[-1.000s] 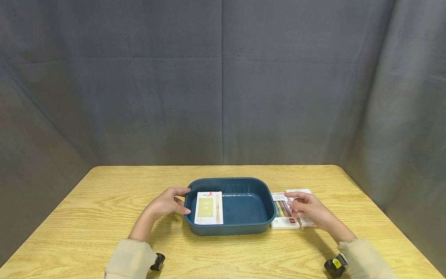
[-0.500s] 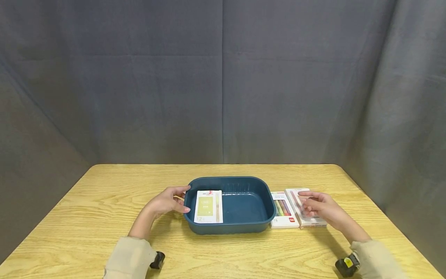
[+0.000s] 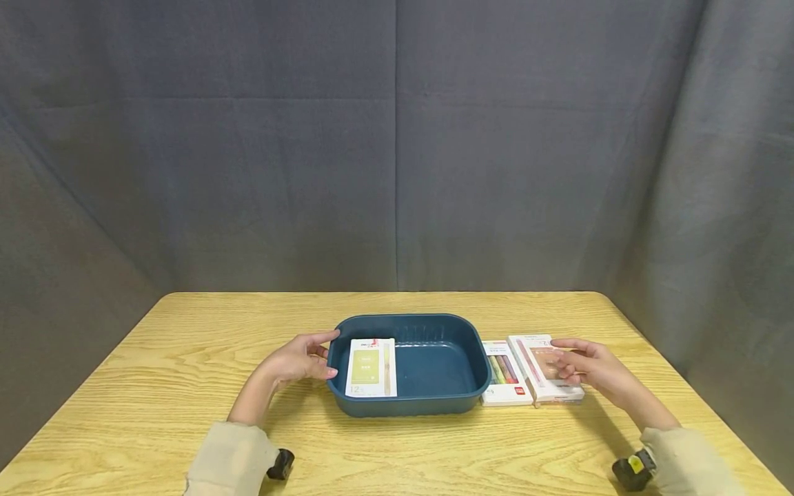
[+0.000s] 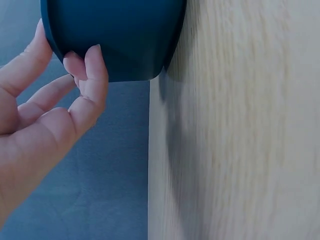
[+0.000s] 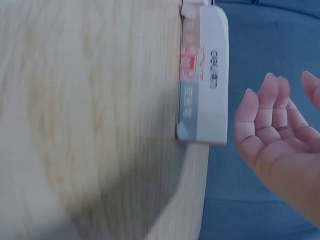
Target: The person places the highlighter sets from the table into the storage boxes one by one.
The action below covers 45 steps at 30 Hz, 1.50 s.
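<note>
A dark blue plastic tray (image 3: 443, 406) sits mid-table. My left hand (image 3: 294, 358) holds its left end, thumb and index finger on the rim; in the left wrist view, the other fingers of the left hand (image 4: 60, 115) curl against the outer wall. A white and yellow-green box marked 12 (image 3: 372, 368) lies flat inside at the left. My right hand (image 3: 592, 372) hovers, fingers loosely bent, over the right part of a white box with a pink panel (image 3: 536, 379). In the right wrist view, that box's end (image 5: 205, 75) is apart from the right hand (image 5: 280, 130).
Between the tray and the pink box lies a white box with coloured sticks on its front (image 3: 505, 375), against the tray's right side. The wooden table (image 3: 397, 461) ends at a grey curtain (image 3: 397, 172) behind, with more curtain on both sides.
My right hand has moved right, from over the box with coloured sticks to over the pink-panelled box, uncovering the former. The left hand, tray and boxes look still.
</note>
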Each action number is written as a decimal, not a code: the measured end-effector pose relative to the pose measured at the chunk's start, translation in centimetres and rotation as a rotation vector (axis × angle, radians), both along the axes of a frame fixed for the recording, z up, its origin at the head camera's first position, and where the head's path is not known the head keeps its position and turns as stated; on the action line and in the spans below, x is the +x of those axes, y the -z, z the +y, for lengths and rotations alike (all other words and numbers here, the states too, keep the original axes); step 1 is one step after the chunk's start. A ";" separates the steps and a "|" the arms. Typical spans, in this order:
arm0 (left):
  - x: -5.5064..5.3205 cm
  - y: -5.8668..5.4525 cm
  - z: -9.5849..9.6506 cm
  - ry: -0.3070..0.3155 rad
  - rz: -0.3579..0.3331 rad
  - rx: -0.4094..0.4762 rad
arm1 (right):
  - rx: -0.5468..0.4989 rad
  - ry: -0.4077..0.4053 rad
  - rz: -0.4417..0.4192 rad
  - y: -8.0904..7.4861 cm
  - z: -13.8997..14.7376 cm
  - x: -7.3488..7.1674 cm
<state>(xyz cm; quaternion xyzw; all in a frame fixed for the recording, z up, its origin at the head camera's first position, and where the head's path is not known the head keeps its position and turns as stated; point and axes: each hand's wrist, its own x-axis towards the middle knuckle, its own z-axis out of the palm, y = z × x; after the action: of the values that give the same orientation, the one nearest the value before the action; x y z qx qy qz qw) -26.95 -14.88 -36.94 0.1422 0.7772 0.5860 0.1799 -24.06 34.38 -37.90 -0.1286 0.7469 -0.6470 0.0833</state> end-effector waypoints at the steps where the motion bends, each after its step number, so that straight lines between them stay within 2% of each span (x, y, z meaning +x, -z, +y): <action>1: 0.0 0.1 0.0 -0.001 -0.004 0.003 | -0.005 0.001 -0.002 0.1 0.2 0.0; 5: 0.0 0.1 0.0 0.012 -0.007 0.007 | 0.000 0.006 0.001 0.3 0.8 0.0; 15: 0.2 -0.2 0.3 -0.011 -0.021 -0.008 | 0.028 0.081 -0.014 0.4 1.8 -0.1; 20: 0.3 -0.4 0.4 -0.033 -0.034 -0.020 | 0.104 0.122 -0.025 0.3 1.8 0.0; 23: 0.3 -0.4 0.5 -0.040 -0.042 -0.025 | 0.149 0.140 -0.064 0.4 1.7 0.1; 29: 0.3 -0.4 0.5 -0.040 -0.055 -0.018 | 0.185 0.146 -0.136 0.5 1.9 0.2; 34: 0.3 -0.5 0.6 -0.050 -0.062 -0.018 | 0.227 0.140 -0.139 0.6 2.0 0.3; 40: 0.3 -0.5 0.5 -0.036 -0.064 -0.018 | 0.291 0.165 -0.170 0.6 1.5 0.2; 45: 0.3 -0.5 0.4 -0.026 -0.057 -0.018 | 0.343 0.155 -0.175 0.6 1.2 0.1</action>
<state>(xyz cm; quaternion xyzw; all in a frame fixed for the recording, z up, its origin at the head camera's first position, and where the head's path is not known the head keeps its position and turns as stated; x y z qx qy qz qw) -26.61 -14.46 -36.41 0.1137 0.7788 0.5850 0.1956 -23.91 35.56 -38.48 0.0018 0.8437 -0.5235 0.1185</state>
